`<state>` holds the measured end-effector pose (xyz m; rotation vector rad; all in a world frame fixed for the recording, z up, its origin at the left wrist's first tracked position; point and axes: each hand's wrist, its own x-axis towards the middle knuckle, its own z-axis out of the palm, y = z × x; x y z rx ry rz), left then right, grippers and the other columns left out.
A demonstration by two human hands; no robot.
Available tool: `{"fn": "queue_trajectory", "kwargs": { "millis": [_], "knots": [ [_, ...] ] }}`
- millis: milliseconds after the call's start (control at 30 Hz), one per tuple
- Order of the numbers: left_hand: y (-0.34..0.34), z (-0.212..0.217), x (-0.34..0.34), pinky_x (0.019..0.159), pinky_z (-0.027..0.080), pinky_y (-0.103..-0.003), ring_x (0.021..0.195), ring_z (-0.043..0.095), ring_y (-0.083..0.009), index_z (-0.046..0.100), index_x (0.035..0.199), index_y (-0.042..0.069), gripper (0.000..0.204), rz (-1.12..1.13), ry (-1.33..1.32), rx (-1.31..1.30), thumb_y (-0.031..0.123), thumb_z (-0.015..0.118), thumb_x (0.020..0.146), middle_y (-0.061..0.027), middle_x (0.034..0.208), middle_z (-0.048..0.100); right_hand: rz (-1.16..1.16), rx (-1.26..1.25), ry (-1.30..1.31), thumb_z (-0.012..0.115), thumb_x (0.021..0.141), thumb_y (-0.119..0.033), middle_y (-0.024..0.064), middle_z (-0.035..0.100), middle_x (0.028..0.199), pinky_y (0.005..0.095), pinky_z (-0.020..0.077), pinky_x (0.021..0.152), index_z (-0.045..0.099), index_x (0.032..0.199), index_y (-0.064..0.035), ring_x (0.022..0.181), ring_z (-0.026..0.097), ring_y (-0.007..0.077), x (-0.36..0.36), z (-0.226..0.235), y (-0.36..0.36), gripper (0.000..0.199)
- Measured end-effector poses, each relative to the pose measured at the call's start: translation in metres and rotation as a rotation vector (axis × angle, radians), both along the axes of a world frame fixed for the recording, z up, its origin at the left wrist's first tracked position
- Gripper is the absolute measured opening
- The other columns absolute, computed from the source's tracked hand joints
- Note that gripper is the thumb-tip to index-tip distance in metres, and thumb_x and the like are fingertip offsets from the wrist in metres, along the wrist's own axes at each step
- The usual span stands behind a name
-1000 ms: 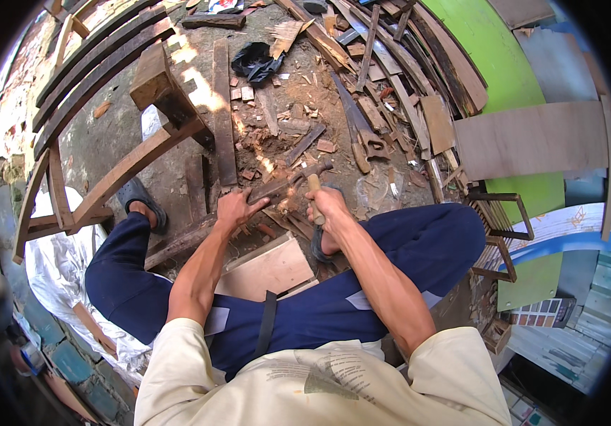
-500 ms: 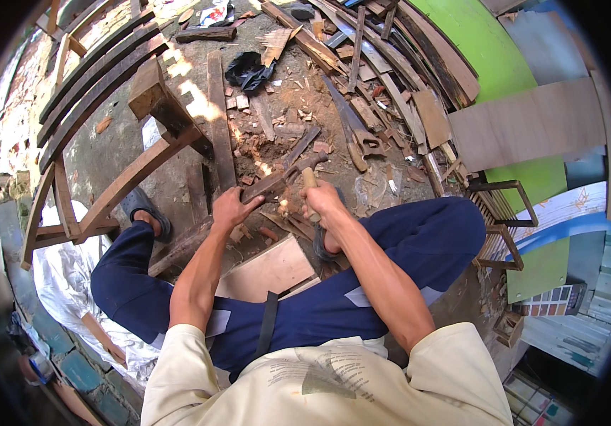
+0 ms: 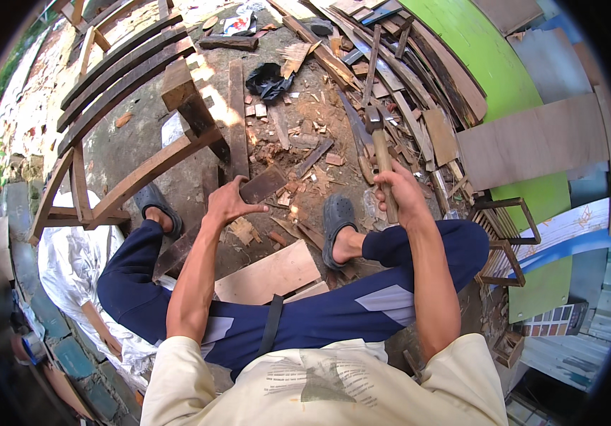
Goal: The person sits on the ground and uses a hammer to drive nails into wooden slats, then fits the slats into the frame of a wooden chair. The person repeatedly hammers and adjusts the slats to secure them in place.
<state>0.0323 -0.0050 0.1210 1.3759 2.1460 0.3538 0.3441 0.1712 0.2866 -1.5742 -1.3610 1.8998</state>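
My left hand (image 3: 229,202) holds one end of a short dark wooden block (image 3: 263,184) just above the dirt ground. My right hand (image 3: 399,193) grips the wooden handle of a hammer (image 3: 380,145) whose metal head points away from me. The hammer is raised to the right of the block, apart from it. I sit low with both legs in blue trousers and dark sandals (image 3: 337,221) on my feet.
A curved wooden chair frame (image 3: 131,174) lies at the left. Planks and offcuts are piled at the back right by a green wall (image 3: 487,53). A pale board (image 3: 270,273) lies between my legs. Wood chips and a black rag (image 3: 268,79) litter the ground.
Both hands were together on the wood piece; now the right hand has lifted away to the right holding the hammer, and the left hand stays on the dark block.
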Motion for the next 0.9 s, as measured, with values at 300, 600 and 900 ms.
{"fn": "queue_trajectory", "kwargs": {
  "millis": [300,600,900],
  "knots": [
    [-0.007,0.024,0.005,0.102,0.049,-0.043,0.117,0.064,-0.0395,0.057,0.129,-0.013,0.111,0.015,-0.241,-0.141,0.064,0.089,0.055,-0.0309,0.122,0.065,0.22,-0.091,-0.066,0.07,0.097,-0.027,-0.0019,0.048,0.065,0.0266,0.0389,0.037,0.054,0.101,-0.0033,0.044,0.045,0.008,-0.028,-0.029,-0.066,0.029],
    [-0.032,0.04,0.016,0.078,0.055,-0.046,0.085,0.072,-0.0352,0.072,0.1,0.003,0.076,0.233,-0.043,0.06,0.073,0.075,0.07,-0.0185,0.086,0.074,-0.091,0.191,0.413,0.063,0.099,-0.024,-0.0005,0.048,0.06,0.0272,0.0393,0.036,0.051,0.094,-0.0061,0.041,0.047,0.0105,-0.04,0.006,-0.053,0.022],
    [-0.055,0.019,0.026,0.066,0.055,-0.042,0.069,0.071,-0.0328,0.072,0.085,0.005,0.072,0.212,0.207,0.245,0.075,0.075,0.068,-0.0146,0.075,0.072,0.198,-0.118,-0.016,0.064,0.097,-0.017,0.0,0.048,0.06,0.0269,0.0367,0.036,0.049,0.085,-0.0052,0.042,0.044,0.0095,-0.032,-0.006,-0.084,0.022]
  ]
}}
